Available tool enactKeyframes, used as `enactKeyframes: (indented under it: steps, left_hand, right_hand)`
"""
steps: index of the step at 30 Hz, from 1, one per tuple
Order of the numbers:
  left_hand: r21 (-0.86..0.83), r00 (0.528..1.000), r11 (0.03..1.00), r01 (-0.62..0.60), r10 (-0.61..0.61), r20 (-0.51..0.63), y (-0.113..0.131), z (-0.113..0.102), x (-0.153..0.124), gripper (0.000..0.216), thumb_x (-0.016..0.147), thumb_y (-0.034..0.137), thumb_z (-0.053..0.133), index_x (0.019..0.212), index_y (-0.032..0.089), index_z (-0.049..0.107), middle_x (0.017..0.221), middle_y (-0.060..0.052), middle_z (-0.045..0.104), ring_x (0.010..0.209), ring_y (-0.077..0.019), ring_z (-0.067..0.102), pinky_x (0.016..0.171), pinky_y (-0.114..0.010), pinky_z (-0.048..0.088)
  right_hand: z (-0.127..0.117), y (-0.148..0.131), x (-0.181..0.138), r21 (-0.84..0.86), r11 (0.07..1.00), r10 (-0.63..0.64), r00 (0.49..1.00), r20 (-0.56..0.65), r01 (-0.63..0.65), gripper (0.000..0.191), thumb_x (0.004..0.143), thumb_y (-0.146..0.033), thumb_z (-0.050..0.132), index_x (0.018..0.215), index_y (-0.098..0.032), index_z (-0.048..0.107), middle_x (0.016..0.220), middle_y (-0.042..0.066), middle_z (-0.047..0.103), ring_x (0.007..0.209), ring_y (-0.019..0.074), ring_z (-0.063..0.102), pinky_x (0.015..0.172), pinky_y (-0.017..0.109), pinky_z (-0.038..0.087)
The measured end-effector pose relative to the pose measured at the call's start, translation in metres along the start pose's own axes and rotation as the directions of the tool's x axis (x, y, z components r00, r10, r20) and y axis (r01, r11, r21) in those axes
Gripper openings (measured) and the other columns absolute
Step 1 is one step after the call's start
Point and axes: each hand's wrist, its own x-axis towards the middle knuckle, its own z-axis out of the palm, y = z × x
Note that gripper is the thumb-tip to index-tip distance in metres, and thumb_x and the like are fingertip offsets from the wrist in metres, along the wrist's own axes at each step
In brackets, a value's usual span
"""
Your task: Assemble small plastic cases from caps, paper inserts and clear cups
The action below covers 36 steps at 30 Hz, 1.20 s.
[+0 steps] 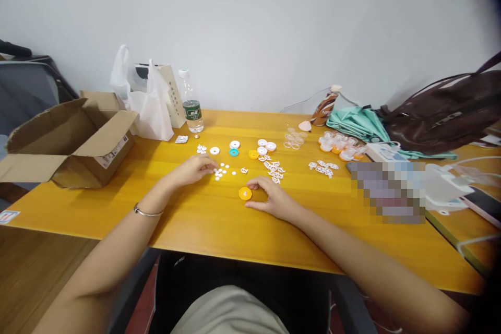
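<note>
Showing yellow: round, pale-centred disc (pixel 245 194)

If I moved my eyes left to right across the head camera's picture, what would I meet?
Cardboard box, white plastic bag, water bottle, small white discs, orange disc, right hand, brown bottle, brown bag.

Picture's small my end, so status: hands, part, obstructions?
Left hand at small white discs, grip unclear. Right hand holding yellow round part by its edge. Loose white openwork piece just beyond it.
</note>
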Motion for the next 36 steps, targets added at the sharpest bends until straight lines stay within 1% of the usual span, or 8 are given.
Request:
enactKeyframes:
  steps: [4, 9, 13, 15, 18, 22, 30, 36]
  left_hand:
    - [0.022, 0.998, 0.999, -0.046, 0.045, 0.038, 0.007, 0.004, 0.003, 0.021, 0.083, 0.025, 0.049, 0.094, 0.016, 0.065, 0.093, -0.007, 0.062, 0.08, -0.0143, 0.058, 0.076, -0.026, 0.045]
    - [0.044, 0.999, 0.998, -0.04, 0.038, 0.032, 0.007, 0.005, 0.005, 0.018, 0.082, 0.025, 0.051, 0.086, 0.016, 0.067, 0.086, -0.006, 0.064, 0.073, -0.0132, 0.059, 0.07, -0.024, 0.045]
    - [0.069, 0.996, 0.995, -0.078, 0.081, -0.035, 0.013, 0.004, 0.003, 0.017, 0.082, 0.025, 0.052, 0.084, 0.016, 0.066, 0.083, -0.006, 0.064, 0.072, -0.0131, 0.058, 0.068, -0.024, 0.045]
    - [0.045, 0.98, 0.985, -0.166, 0.17, -0.103, 0.024, 0.006, 0.002, 0.017, 0.083, 0.024, 0.051, 0.086, 0.015, 0.064, 0.083, -0.007, 0.064, 0.075, -0.0132, 0.058, 0.07, -0.024, 0.045]
    - [-0.006, 0.928, 0.939, -0.344, 0.339, -0.154, 0.045, 0.014, 0.002, 0.015, 0.084, 0.021, 0.05, 0.09, 0.015, 0.062, 0.087, -0.007, 0.063, 0.08, -0.0127, 0.058, 0.074, -0.024, 0.046]
    - [0.044, 0.851, 0.855, -0.517, 0.519, -0.085, 0.061, 0.029, 0.004, 0.015, 0.085, 0.019, 0.048, 0.091, 0.014, 0.061, 0.082, -0.008, 0.065, 0.081, -0.0136, 0.06, 0.075, -0.024, 0.047]
    - [0.146, 0.843, 0.846, -0.513, 0.529, -0.1, 0.054, 0.038, 0.002, 0.014, 0.086, 0.021, 0.049, 0.09, 0.015, 0.06, 0.079, -0.005, 0.064, 0.073, -0.0125, 0.057, 0.067, -0.024, 0.044]
    - [0.261, 0.802, 0.78, -0.568, 0.596, -0.036, 0.059, 0.041, 0.003, 0.016, 0.087, 0.022, 0.047, 0.093, 0.015, 0.06, 0.081, -0.005, 0.066, 0.074, -0.0132, 0.057, 0.066, -0.027, 0.04]
  right_hand:
    - [0.0, 0.0, 0.002, 0.012, 1.0, 0.008, 1.0, 0.006, -0.008, 0.038, 0.069, -0.036, 0.068, 0.1, -0.019, 0.053, 0.091, 0.006, 0.06, 0.086, 0.0181, 0.058, 0.078, 0.033, 0.049]
    - [0.0, 0.0, 0.002, 0.027, 1.0, -0.007, 1.0, 0.01, 0.006, 0.035, 0.07, -0.035, 0.066, 0.099, -0.019, 0.054, 0.091, 0.006, 0.06, 0.085, 0.0177, 0.058, 0.078, 0.033, 0.048]
    - [-0.001, -0.001, 0.002, 0.016, 1.0, -0.003, 1.0, 0.009, 0.003, 0.035, 0.07, -0.034, 0.067, 0.099, -0.018, 0.054, 0.09, 0.006, 0.059, 0.084, 0.0176, 0.057, 0.077, 0.032, 0.047]
    - [-0.001, -0.001, 0.003, 0.007, 1.0, -0.002, 1.0, 0.018, 0.002, 0.036, 0.07, -0.034, 0.067, 0.101, -0.018, 0.054, 0.09, 0.006, 0.059, 0.084, 0.0175, 0.057, 0.077, 0.032, 0.047]
    - [0.0, -0.001, 0.003, -0.005, 1.0, -0.008, 0.999, 0.042, 0.008, 0.038, 0.071, -0.034, 0.066, 0.104, -0.019, 0.055, 0.09, 0.006, 0.058, 0.086, 0.0179, 0.056, 0.078, 0.032, 0.046]
    - [0.0, -0.001, 0.004, -0.033, 0.999, -0.01, 0.998, 0.061, 0.012, 0.03, 0.074, -0.033, 0.063, 0.1, -0.02, 0.059, 0.088, 0.005, 0.055, 0.086, 0.0177, 0.055, 0.079, 0.032, 0.045]
    - [-0.001, -0.001, 0.005, -0.002, 1.0, -0.008, 0.995, 0.099, 0.008, 0.026, 0.075, -0.033, 0.063, 0.098, -0.022, 0.06, 0.088, 0.004, 0.054, 0.086, 0.0168, 0.054, 0.08, 0.031, 0.044]
    - [-0.002, -0.001, 0.003, 0.013, 1.0, -0.012, 0.993, 0.116, 0.01, 0.026, 0.074, -0.031, 0.063, 0.098, -0.021, 0.06, 0.088, 0.004, 0.054, 0.085, 0.0163, 0.054, 0.078, 0.029, 0.044]
